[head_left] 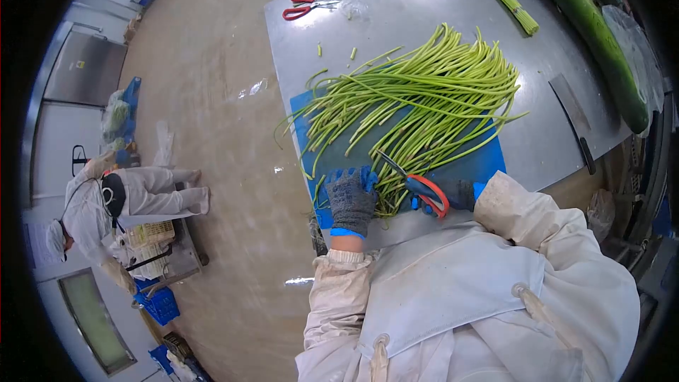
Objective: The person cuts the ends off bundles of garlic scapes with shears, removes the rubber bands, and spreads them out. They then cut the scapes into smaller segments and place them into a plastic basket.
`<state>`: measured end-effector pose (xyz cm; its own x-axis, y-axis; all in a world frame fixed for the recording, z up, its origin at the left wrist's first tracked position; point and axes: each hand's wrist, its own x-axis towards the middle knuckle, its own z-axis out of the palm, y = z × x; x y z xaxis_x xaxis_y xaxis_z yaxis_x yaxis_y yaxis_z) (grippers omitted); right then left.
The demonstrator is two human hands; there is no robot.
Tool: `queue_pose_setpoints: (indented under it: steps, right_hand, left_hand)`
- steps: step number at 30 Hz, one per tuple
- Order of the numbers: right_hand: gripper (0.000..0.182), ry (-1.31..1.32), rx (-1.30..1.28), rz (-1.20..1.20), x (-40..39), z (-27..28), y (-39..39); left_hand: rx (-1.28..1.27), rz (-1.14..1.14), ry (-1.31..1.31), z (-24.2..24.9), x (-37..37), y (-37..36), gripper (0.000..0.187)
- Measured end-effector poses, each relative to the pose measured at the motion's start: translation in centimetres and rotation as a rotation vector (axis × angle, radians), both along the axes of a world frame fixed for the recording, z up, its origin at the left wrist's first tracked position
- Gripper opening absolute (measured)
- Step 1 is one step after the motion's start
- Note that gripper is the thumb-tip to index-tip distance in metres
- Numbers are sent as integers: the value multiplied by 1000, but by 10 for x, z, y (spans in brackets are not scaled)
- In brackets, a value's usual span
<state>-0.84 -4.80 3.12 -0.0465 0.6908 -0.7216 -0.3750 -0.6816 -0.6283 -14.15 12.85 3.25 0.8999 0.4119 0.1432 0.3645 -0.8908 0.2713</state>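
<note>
Long green stems lie spread over a blue cutting board on a metal table. My left hand, in a grey and blue glove, rests at the board's near edge beside the stem ends; its fingers look bent, and what they hold, if anything, is hidden. To its right, my gloved right hand grips red-handled scissors. Their blades point up and left over the stems and look parted.
Another pair of red scissors lies on the metal table. At the right are a knife, a large green gourd and a tied stem bundle. A person in white bends by a cart at the left.
</note>
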Motion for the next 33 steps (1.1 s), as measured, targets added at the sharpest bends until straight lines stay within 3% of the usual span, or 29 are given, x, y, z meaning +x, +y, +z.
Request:
queue_pose_setpoints:
  steps: [5, 7, 9, 12, 13, 15, 17, 18, 19, 21, 26, 27, 28, 30, 33]
  right_hand:
    - [53, -195, 231, 4, 1, -21, -4]
    - [54, 134, 111, -106, 1, -4, -8]
    - [54, 241, 77, -185, -2, 2, -7]
    - [54, 369, 54, -281, -1, -11, 2]
    - [54, 364, 111, -261, 0, -13, 11]
    - [47, 475, 100, -306, 3, -7, 33]
    - [46, 436, 214, -247, 15, -7, 50]
    - [46, 398, 327, -199, 19, -5, 59]
    - [45, 366, 211, -214, 21, 5, 67]
    - [46, 335, 216, -182, 23, 5, 65]
    - [52, 284, 146, -91, 10, -4, 41]
    - [53, 60, 197, 14, 7, 4, 39]
    - [53, 61, 200, 17, 3, 3, 39]
    - [57, 45, 95, 232, -4, -1, 42]
    - [59, 55, 59, 250, -11, -9, 55]
  left_hand:
    - [-3, 39, -102, -2, -17, 12, 17]
    - [-71, 139, -58, 11, -42, 24, 18]
    - [-108, 250, 173, 19, -78, 39, 19]
    - [59, 311, 221, 36, -113, 41, 25]
    - [269, 325, 179, 37, -113, 37, 31]
    - [144, 278, 28, 38, -102, 38, 32]
    - [-120, 155, -226, 36, -81, 39, 32]
    - [-117, 162, -229, 32, -72, 39, 32]
    - [-189, 152, -225, 25, -65, 38, 31]
    - [-301, 171, -205, 13, -56, 36, 27]
    - [-253, 321, 15, 11, -68, 22, 24]
    - [-237, 380, 40, 12, -69, 18, 24]
    - [-234, 383, 41, 11, -68, 14, 24]
    - [-5, 392, 37, 5, -64, 10, 26]
    - [131, 348, 127, -11, -59, 12, 23]
